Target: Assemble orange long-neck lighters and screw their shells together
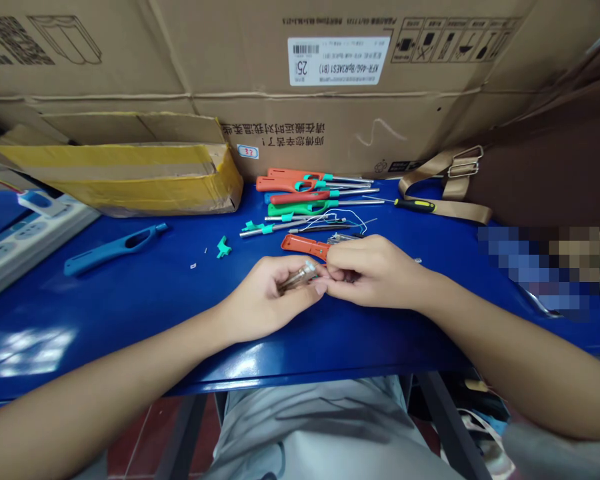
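My left hand (267, 297) is curled around a small clear cylindrical lighter part (296, 277) over the blue table (145, 293). My right hand (373, 270) meets it from the right, fingertips pinched at the part's end. An orange lighter shell half (305, 245) lies just behind my fingers. Thin wires (330, 220) and metal tubes lie behind that.
A pile of orange, red and green long lighters (305, 190) lies at the back centre. A blue lighter shell (113, 248) lies left, a small green trigger piece (223, 247) nearby. A yellow-handled screwdriver (414, 205), a taped cardboard box (130, 177), a power strip (25, 227) and a brown bag (545, 160) surround.
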A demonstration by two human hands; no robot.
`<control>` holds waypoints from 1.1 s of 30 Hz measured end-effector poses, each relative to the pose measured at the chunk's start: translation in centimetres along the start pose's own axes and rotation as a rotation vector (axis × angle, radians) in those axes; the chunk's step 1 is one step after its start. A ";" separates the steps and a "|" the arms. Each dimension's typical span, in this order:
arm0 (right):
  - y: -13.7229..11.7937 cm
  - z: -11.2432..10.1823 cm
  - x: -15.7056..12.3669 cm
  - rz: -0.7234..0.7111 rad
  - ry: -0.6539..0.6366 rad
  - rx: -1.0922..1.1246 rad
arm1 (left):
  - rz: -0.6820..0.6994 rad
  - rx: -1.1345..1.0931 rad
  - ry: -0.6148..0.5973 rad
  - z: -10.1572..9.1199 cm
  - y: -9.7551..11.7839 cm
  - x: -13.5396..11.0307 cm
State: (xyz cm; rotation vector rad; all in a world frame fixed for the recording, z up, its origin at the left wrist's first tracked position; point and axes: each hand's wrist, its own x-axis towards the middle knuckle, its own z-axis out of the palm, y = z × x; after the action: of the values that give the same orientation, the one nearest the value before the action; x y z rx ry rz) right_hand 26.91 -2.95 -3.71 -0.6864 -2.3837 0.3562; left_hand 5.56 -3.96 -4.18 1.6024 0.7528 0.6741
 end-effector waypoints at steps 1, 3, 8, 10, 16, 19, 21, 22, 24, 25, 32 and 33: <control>0.0 0.0 0.0 -0.014 -0.006 -0.039 | -0.004 -0.004 0.006 0.0 0.1 0.1; 0.1 -0.1 -0.1 -0.046 -0.001 -0.102 | -0.023 -0.019 0.020 0.0 0.3 0.2; 0.0 -0.3 -0.2 -0.109 -0.021 -0.200 | -0.095 -0.008 -0.008 -0.3 0.3 0.5; -0.1 -0.3 -0.2 -0.093 -0.017 -0.178 | -0.081 0.014 0.000 -0.4 0.1 0.6; -0.8 0.0 0.1 0.212 0.045 0.222 | -0.024 0.029 0.111 -0.3 -0.3 0.8; -1.1 -0.1 0.4 0.375 -0.041 0.463 | -0.024 -0.001 0.122 -0.2 -0.6 0.8; -1.2 -0.2 0.5 0.447 -0.086 0.597 | -0.019 -0.056 0.100 0.0 -0.8 0.8; -1.3 -0.2 0.5 0.476 -0.100 0.652 | -0.013 -0.093 0.085 0.1 -0.8 0.8; -1.3 -0.2 0.5 0.526 -0.123 0.747 | -0.005 -0.163 0.057 0.3 -0.9 0.8; -1.3 -0.2 0.5 0.542 -0.134 0.788 | -0.006 -0.195 0.050 0.3 -1.0 0.8; -0.6 0.2 0.3 0.492 -0.180 1.027 | -0.059 -0.294 -0.008 -0.2 -1.0 0.3; -0.6 0.3 0.3 0.486 -0.193 1.055 | -0.045 -0.264 -0.011 -0.3 -1.0 0.2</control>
State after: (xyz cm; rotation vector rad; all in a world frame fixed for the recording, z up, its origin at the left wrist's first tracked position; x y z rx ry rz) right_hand 26.32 -3.28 -3.59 -0.6874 -1.7545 1.7654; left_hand 5.37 -3.54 -5.17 1.3438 0.6601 0.7014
